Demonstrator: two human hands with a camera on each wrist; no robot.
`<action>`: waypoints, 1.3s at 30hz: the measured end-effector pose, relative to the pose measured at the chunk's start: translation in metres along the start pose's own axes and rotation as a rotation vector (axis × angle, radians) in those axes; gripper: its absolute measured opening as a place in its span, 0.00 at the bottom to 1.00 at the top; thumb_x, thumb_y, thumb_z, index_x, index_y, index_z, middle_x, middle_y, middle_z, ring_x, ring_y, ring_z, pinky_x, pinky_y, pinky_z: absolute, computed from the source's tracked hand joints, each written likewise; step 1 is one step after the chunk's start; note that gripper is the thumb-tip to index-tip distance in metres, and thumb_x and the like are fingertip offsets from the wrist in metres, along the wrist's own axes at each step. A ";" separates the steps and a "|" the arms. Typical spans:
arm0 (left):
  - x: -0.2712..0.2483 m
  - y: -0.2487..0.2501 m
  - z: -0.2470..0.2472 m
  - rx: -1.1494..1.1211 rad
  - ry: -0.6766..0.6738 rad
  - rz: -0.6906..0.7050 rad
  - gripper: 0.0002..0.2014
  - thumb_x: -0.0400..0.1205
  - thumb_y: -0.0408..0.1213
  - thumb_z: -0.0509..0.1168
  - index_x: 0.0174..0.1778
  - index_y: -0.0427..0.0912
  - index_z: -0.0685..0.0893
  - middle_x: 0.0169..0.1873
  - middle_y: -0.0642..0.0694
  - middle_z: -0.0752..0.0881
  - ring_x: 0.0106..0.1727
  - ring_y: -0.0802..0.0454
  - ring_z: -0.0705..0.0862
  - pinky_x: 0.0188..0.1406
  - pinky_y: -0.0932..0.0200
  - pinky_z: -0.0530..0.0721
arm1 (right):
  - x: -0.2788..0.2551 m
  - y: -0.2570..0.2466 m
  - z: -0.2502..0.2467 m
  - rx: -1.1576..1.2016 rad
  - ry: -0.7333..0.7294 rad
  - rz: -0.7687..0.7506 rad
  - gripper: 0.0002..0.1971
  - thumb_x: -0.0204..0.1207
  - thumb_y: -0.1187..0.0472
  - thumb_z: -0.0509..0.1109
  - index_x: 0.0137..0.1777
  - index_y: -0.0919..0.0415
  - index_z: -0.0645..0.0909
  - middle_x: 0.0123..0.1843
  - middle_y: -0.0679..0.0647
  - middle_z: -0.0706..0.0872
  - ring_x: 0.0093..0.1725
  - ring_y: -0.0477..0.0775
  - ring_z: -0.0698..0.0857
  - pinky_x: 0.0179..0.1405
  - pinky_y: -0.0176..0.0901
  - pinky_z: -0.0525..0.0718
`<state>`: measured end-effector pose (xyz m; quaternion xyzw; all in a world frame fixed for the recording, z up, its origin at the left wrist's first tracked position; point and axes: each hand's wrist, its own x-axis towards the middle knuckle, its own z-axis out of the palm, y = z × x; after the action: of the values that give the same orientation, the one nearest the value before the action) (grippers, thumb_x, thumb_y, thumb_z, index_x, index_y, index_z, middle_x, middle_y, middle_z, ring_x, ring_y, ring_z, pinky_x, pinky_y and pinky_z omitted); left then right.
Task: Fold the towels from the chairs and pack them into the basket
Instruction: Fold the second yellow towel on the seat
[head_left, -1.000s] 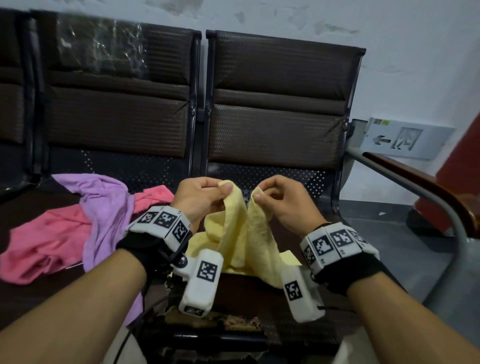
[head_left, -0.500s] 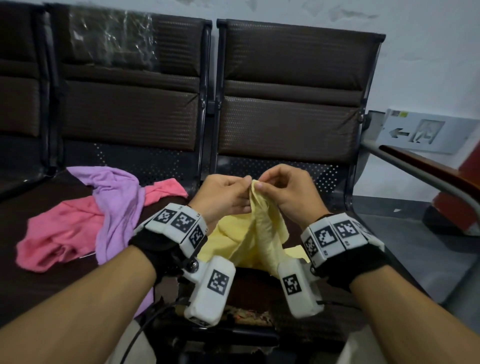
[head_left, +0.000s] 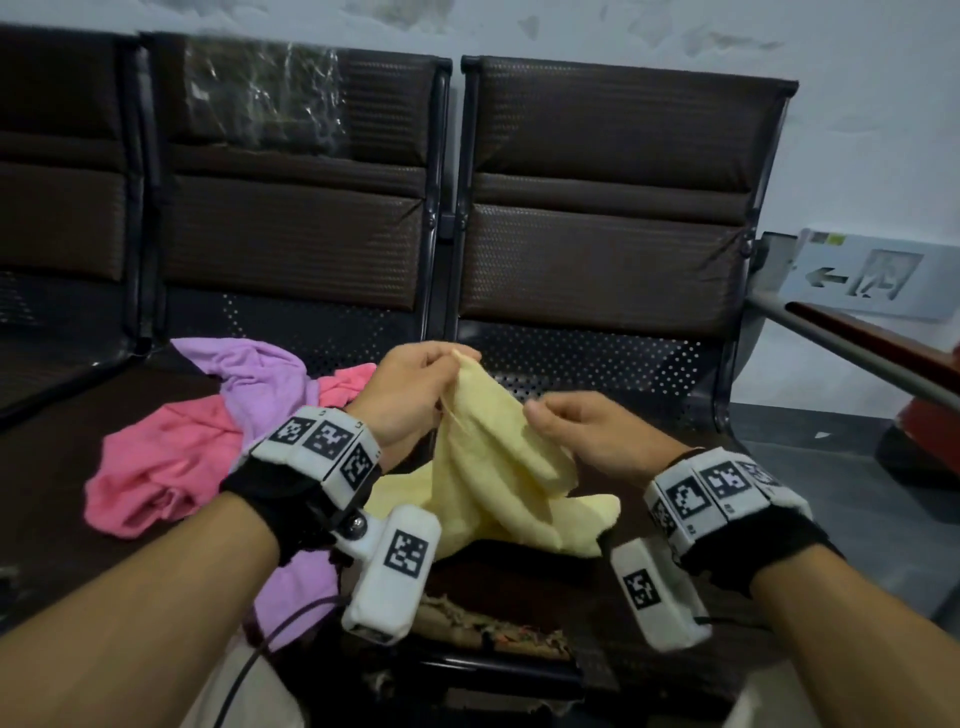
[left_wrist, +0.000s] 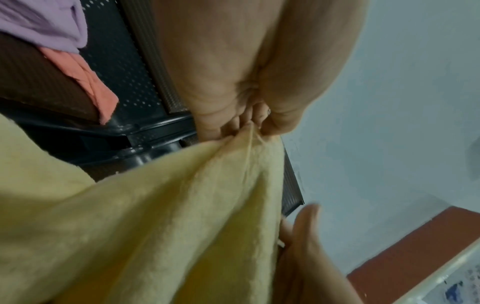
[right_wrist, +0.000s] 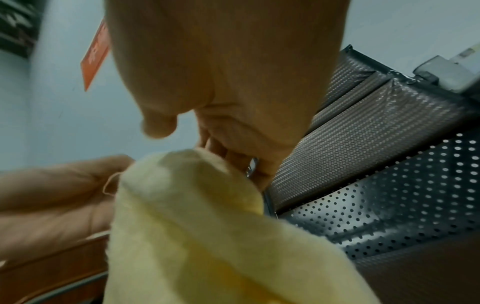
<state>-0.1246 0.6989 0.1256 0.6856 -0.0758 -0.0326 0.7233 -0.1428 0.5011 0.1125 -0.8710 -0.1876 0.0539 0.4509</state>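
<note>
A yellow towel (head_left: 498, 457) hangs over the right chair seat (head_left: 649, 395), its lower end resting on the seat. My left hand (head_left: 449, 358) pinches its top corner between thumb and fingers, which shows plainly in the left wrist view (left_wrist: 249, 125). My right hand (head_left: 540, 421) sits lower and to the right, its fingers curled round a fold of the towel (right_wrist: 194, 236) and its thumb a little lifted. On the left seat lies a pink towel (head_left: 156, 467) with a purple towel (head_left: 260, 379) draped over it. I see no basket for certain.
Dark chair backs (head_left: 597, 208) stand straight ahead. A metal armrest with a wooden top (head_left: 857, 343) runs along the right, with grey floor (head_left: 831, 493) beyond it. The seat's front edge (head_left: 483, 623) is frayed. A white rim with blue marks (left_wrist: 454, 277) shows low right.
Both hands met at the towel's top corner. The right hand has since slid down and to the right along the towel, while the left keeps the corner raised.
</note>
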 end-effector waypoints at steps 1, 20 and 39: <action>0.000 0.002 -0.004 -0.039 0.043 -0.001 0.15 0.84 0.27 0.52 0.42 0.41 0.83 0.36 0.38 0.82 0.38 0.47 0.80 0.40 0.53 0.78 | -0.001 0.001 0.003 -0.053 -0.105 0.013 0.20 0.69 0.36 0.62 0.38 0.53 0.82 0.34 0.44 0.83 0.33 0.40 0.80 0.35 0.36 0.77; -0.002 -0.002 -0.050 0.146 0.330 -0.049 0.12 0.76 0.31 0.58 0.34 0.39 0.87 0.43 0.34 0.84 0.48 0.42 0.79 0.59 0.45 0.78 | -0.049 0.033 -0.026 -0.741 -0.069 0.432 0.25 0.74 0.54 0.74 0.69 0.52 0.70 0.57 0.55 0.85 0.54 0.55 0.84 0.55 0.45 0.82; 0.001 -0.018 -0.066 0.873 0.377 0.106 0.07 0.77 0.40 0.71 0.42 0.40 0.87 0.37 0.40 0.86 0.42 0.44 0.82 0.41 0.57 0.77 | -0.046 0.009 -0.054 -0.143 0.755 0.255 0.09 0.77 0.54 0.72 0.45 0.61 0.82 0.42 0.56 0.85 0.46 0.55 0.83 0.46 0.46 0.78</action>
<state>-0.1128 0.7624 0.1041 0.9146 0.0153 0.1640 0.3693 -0.1682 0.4380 0.1335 -0.8750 0.0975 -0.2272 0.4161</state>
